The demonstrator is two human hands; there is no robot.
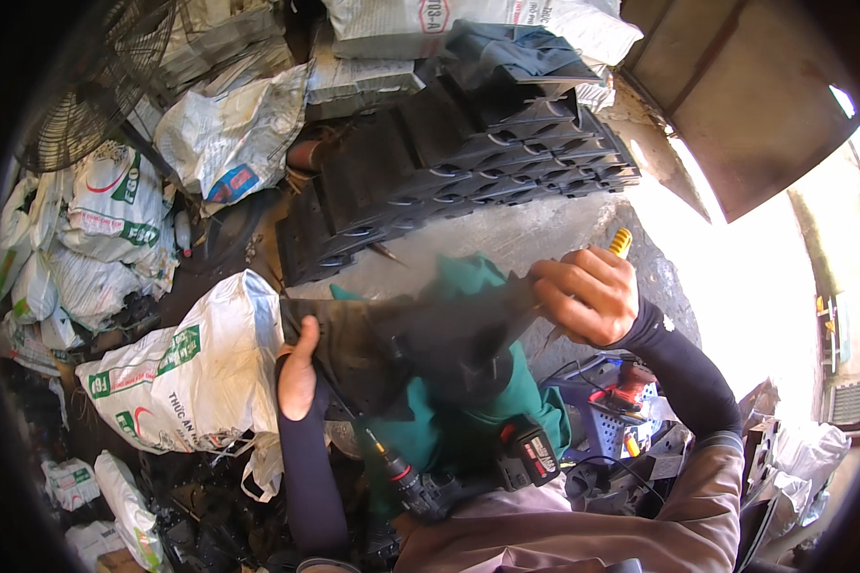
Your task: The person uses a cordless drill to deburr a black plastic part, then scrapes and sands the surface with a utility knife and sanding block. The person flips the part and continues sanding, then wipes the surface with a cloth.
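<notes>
Taking the stack of black panels [449, 162] as the landmark, the work in hand is a dark moulded piece [392, 344] lying just on the person's side of it, over green cloth [540, 392] across the lap. The right hand [588, 296] has its grip closed around a yellow-handled tool [621, 242], the fist up against the piece's right end. The left hand [298, 372] sets its thumb over the opposite end; its fingers are hidden, so how firmly that grip closes I cannot tell. I would judge this one piece to be partway through: it is in the hands and not laid with the stack, though whether the stacked panels are finished or waiting is unclear. The piece looks like matt rubber or plastic, broad at the left, narrowing to the right, its middle blurred. The stack itself is stepped and ribbed, with curved openings along its side and a crumpled blue cloth [521, 53] on top. Nearer the person than the stack lies a black cordless drill [430, 492]; left of the stack slump creased white woven sacks [186, 368], and to its near right stands a perforated blue plastic crate [607, 435].
</notes>
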